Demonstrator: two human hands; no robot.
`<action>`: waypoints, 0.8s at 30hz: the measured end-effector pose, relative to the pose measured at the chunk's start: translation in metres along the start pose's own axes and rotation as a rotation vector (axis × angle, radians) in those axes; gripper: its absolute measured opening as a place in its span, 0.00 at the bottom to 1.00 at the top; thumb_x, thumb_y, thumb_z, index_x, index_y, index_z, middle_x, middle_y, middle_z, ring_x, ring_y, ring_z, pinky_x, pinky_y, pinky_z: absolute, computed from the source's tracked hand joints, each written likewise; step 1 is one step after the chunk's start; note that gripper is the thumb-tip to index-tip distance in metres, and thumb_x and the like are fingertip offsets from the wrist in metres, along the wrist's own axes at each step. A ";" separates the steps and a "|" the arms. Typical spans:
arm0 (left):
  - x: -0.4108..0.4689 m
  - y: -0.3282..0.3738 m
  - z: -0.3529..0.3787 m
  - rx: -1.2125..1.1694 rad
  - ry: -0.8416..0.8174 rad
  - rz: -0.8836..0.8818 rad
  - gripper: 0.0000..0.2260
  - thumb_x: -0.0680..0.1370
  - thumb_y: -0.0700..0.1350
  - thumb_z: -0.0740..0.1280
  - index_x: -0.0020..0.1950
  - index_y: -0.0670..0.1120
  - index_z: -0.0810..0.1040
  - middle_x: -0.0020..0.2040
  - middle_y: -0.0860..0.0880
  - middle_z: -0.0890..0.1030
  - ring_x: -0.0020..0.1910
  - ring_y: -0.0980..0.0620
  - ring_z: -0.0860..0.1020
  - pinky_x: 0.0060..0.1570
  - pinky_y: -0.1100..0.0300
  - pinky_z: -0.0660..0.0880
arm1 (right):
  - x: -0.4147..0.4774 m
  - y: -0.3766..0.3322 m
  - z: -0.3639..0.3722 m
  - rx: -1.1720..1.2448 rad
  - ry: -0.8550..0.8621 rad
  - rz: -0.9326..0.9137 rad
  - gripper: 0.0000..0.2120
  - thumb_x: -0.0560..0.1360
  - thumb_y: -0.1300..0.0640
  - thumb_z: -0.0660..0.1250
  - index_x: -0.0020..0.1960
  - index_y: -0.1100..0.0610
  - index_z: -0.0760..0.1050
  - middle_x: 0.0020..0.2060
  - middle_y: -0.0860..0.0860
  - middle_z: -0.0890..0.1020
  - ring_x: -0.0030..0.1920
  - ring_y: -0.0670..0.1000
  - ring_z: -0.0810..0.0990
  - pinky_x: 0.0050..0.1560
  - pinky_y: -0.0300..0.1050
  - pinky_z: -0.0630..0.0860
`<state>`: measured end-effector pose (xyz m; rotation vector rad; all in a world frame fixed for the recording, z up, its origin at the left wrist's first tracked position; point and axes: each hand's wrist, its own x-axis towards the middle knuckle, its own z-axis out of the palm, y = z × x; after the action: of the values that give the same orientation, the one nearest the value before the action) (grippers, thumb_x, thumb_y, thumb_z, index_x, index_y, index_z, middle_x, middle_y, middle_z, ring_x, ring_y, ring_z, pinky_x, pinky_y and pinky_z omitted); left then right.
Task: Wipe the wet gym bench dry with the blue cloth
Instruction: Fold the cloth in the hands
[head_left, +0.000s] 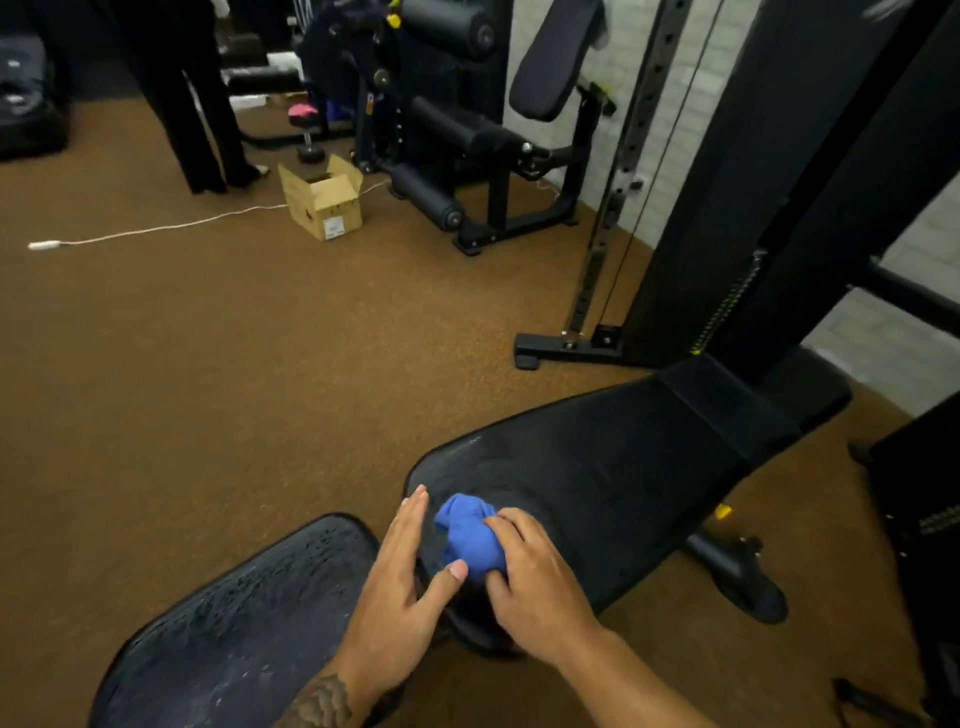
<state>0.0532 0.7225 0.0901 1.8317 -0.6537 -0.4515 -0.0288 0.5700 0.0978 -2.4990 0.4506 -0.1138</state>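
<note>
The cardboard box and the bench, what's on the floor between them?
Nothing. In the head view, only bare brown floor stretches from the cardboard box to the bench. The white cord lies off to the box's left.

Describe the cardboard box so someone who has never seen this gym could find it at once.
Start at the black leg machine against the white wall at the far side of the brown floor. Just left of its base stands the cardboard box, flaps open, with a white cord running to it. It is the only tan, square-sided thing among black equipment.
</note>
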 end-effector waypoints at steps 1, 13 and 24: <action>0.012 0.011 0.013 0.000 -0.017 0.008 0.36 0.70 0.66 0.64 0.75 0.63 0.53 0.76 0.66 0.54 0.74 0.67 0.50 0.74 0.57 0.54 | 0.004 0.012 -0.015 0.000 0.022 0.004 0.24 0.75 0.58 0.60 0.71 0.53 0.64 0.68 0.47 0.65 0.68 0.46 0.65 0.68 0.38 0.62; 0.172 0.145 0.206 0.007 -0.122 0.115 0.38 0.71 0.65 0.62 0.78 0.56 0.53 0.78 0.60 0.55 0.75 0.66 0.52 0.75 0.55 0.54 | 0.045 0.187 -0.210 -0.083 0.174 0.062 0.23 0.75 0.58 0.64 0.70 0.54 0.65 0.67 0.49 0.66 0.67 0.47 0.66 0.66 0.40 0.64; 0.304 0.205 0.365 -0.014 -0.250 0.214 0.31 0.78 0.48 0.67 0.78 0.49 0.57 0.76 0.55 0.60 0.74 0.62 0.58 0.66 0.76 0.55 | 0.095 0.329 -0.321 -0.104 0.326 0.239 0.23 0.75 0.58 0.65 0.69 0.54 0.67 0.65 0.48 0.68 0.65 0.47 0.68 0.64 0.41 0.67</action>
<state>0.0283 0.2108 0.1595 1.6829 -1.0043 -0.5447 -0.0938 0.1115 0.1726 -2.5113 0.9050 -0.4151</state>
